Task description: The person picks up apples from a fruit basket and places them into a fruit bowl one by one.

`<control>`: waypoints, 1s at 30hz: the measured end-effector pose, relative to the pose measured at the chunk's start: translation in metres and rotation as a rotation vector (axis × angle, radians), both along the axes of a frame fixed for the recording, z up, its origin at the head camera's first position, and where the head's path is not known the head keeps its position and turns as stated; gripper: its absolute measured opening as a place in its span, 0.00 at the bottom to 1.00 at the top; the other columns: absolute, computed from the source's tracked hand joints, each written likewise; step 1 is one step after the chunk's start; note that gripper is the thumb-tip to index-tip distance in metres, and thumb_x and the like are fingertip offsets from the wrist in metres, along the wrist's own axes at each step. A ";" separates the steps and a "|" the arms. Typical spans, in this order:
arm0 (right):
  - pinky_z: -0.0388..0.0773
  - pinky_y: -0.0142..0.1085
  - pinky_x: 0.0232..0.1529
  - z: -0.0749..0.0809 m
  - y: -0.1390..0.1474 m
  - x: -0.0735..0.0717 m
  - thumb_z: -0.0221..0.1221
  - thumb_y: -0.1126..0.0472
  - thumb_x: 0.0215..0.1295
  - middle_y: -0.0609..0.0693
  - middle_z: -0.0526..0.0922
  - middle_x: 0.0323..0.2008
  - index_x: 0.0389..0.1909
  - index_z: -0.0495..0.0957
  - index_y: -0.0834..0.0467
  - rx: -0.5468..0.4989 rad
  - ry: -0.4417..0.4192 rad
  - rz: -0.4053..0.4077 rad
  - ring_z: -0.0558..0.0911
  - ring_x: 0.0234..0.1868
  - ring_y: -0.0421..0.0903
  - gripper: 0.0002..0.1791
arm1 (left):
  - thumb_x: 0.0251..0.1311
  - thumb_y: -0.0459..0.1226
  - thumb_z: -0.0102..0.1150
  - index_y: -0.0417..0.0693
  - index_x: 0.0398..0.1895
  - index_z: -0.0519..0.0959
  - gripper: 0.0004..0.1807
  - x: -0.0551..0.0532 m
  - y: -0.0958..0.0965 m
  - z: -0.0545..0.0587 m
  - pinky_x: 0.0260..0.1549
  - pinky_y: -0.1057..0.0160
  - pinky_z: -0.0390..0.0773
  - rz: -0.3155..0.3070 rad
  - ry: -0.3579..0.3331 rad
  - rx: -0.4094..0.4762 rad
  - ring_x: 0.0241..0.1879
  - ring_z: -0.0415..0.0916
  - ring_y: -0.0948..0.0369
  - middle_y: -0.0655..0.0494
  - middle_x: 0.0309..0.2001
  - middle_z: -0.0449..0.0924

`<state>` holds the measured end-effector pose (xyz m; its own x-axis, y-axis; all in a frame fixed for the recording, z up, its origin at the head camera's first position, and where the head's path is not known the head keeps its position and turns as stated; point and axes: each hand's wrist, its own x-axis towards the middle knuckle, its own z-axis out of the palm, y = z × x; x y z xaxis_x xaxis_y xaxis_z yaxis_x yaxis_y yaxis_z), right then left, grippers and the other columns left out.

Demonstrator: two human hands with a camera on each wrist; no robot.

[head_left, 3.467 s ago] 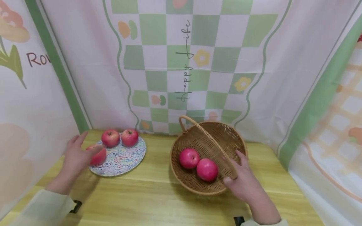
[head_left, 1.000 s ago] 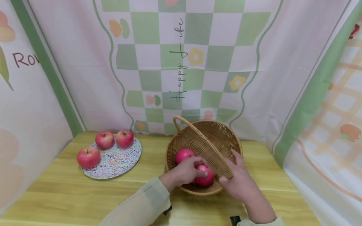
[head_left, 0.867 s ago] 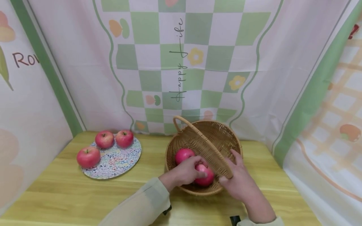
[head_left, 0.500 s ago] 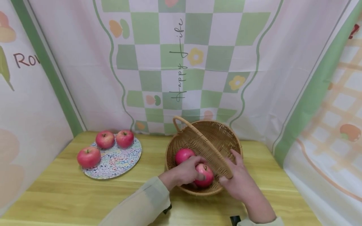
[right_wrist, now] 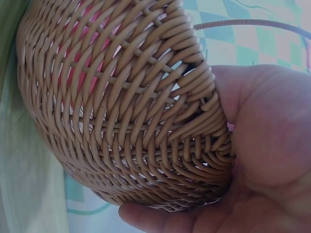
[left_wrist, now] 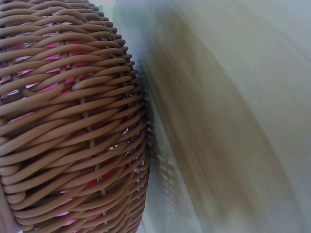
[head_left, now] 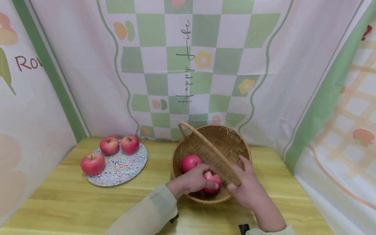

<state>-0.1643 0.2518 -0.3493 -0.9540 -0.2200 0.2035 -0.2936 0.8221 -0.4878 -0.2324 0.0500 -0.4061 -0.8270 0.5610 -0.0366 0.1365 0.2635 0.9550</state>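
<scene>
In the head view a brown wicker basket [head_left: 230, 138] with a hooped handle [head_left: 212, 147] stands on the table. My left hand [head_left: 194, 179] reaches over its near left rim and grips a red apple [head_left: 216, 180], thumb across its front and stem side facing up. Beside it in the basket lies another red apple [head_left: 191, 162]. My right hand [head_left: 251, 189] holds the basket's right rim by the handle's foot; in the right wrist view the fingers [right_wrist: 146, 216] spread under the woven wall. The left wrist view shows mostly the basket's outside, with red showing through the weave.
A speckled round plate [head_left: 124, 168] at the left bears three red apples, one at its left edge [head_left: 92, 164] and two at its back [head_left: 109, 145]. Printed cloth [head_left: 158, 58] hangs close behind and at both sides of the wooden table [head_left: 88, 205].
My left hand has gone from the plate's left apple into the basket and taken hold of an apple there. That apple has turned, bringing its stem into view. The right hand keeps its hold.
</scene>
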 end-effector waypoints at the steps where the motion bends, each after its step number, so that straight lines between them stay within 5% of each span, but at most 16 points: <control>1: 0.71 0.67 0.51 0.000 0.000 0.000 0.65 0.69 0.50 0.70 0.42 0.74 0.74 0.64 0.52 0.002 0.009 0.003 0.69 0.58 0.77 0.46 | 0.55 0.35 0.73 0.52 0.48 0.81 0.17 0.000 0.000 0.000 0.43 0.64 0.77 0.003 0.006 0.001 0.43 0.75 0.64 0.61 0.45 0.76; 9: 0.68 0.70 0.52 0.001 -0.001 0.000 0.65 0.69 0.50 0.71 0.42 0.74 0.73 0.64 0.51 -0.001 0.018 0.011 0.64 0.61 0.80 0.45 | 0.55 0.38 0.74 0.47 0.59 0.80 0.26 0.001 0.000 -0.001 0.56 0.64 0.70 -0.002 0.144 -0.081 0.57 0.70 0.62 0.61 0.58 0.73; 16: 0.69 0.69 0.53 0.001 0.001 0.000 0.63 0.70 0.50 0.71 0.42 0.74 0.73 0.65 0.53 -0.004 0.008 0.015 0.65 0.61 0.79 0.45 | 0.54 0.42 0.74 0.56 0.60 0.80 0.28 0.003 0.000 0.001 0.59 0.59 0.68 -0.015 0.195 -0.124 0.62 0.65 0.62 0.68 0.62 0.70; 24: 0.68 0.69 0.53 -0.002 0.003 -0.003 0.63 0.70 0.48 0.72 0.44 0.73 0.71 0.67 0.55 -0.004 0.032 0.019 0.64 0.62 0.78 0.43 | 0.53 0.40 0.75 0.58 0.60 0.80 0.28 0.008 -0.002 0.009 0.53 0.62 0.72 0.027 0.139 -0.018 0.56 0.70 0.64 0.72 0.60 0.70; 30: 0.68 0.68 0.54 -0.003 0.003 -0.003 0.64 0.71 0.46 0.72 0.45 0.73 0.69 0.70 0.58 -0.019 0.052 0.020 0.65 0.62 0.77 0.42 | 0.55 0.29 0.71 0.51 0.61 0.79 0.28 0.017 -0.005 0.016 0.31 0.56 0.84 0.003 -0.103 0.224 0.46 0.77 0.59 0.65 0.60 0.69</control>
